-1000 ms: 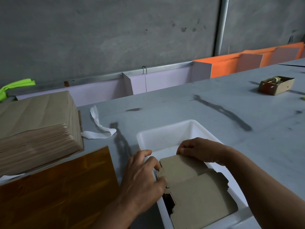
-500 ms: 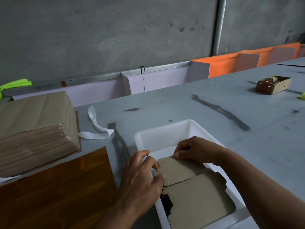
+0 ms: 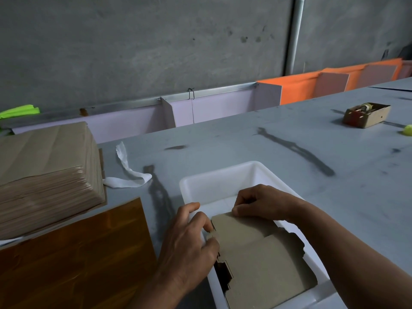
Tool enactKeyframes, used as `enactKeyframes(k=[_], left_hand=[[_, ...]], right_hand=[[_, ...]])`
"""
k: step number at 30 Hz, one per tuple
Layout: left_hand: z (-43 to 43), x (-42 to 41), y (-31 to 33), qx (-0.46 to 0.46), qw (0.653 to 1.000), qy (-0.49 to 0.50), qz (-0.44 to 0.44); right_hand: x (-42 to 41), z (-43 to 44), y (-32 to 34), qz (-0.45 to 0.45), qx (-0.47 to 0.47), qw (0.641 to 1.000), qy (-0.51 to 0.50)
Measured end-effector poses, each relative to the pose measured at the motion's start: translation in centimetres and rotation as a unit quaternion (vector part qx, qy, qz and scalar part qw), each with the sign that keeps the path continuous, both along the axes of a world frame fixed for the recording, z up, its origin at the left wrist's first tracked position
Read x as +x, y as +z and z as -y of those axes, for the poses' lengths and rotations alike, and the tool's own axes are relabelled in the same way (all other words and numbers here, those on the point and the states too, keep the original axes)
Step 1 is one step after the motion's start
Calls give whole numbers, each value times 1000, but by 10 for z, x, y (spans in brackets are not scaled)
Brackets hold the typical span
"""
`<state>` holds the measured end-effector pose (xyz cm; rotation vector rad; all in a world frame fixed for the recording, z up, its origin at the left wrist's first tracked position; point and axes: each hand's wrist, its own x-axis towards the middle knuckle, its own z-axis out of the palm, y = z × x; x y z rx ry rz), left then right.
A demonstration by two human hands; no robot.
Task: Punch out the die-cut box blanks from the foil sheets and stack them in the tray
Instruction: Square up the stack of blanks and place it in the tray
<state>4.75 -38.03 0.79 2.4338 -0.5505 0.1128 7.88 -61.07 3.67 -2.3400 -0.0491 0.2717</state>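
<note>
A white plastic tray [image 3: 223,181] sits on the grey table in front of me. Brown die-cut box blanks [image 3: 263,259] lie stacked inside it, grey-brown side up. My left hand [image 3: 187,246] pinches the left edge of the top blank with curled fingers. My right hand [image 3: 260,202] has its fingers curled over the blank's far edge. To the left lies an orange-gold foil sheet [image 3: 73,259], and behind it a thick stack of sheets [image 3: 44,175], brown side up.
A white strip of paper [image 3: 128,175] lies between the stack and the tray. A small cardboard box [image 3: 365,114] with a tape roll stands at the far right. Purple and orange dividers [image 3: 223,108] line the table's back edge below a concrete wall.
Both hands stay on the top blank in the tray. The blank and hands have shifted only slightly, settling lower onto the stack.
</note>
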Motion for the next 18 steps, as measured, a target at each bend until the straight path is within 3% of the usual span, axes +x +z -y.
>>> enactKeyframes(k=[11, 18], left_hand=[[-1, 3, -4, -44, 999, -13, 17], [-2, 3, -2, 7, 1000, -19, 9]], right_hand=[[-3, 0, 2, -32, -1, 999, 32], [-4, -3, 1, -23, -23, 999, 23]])
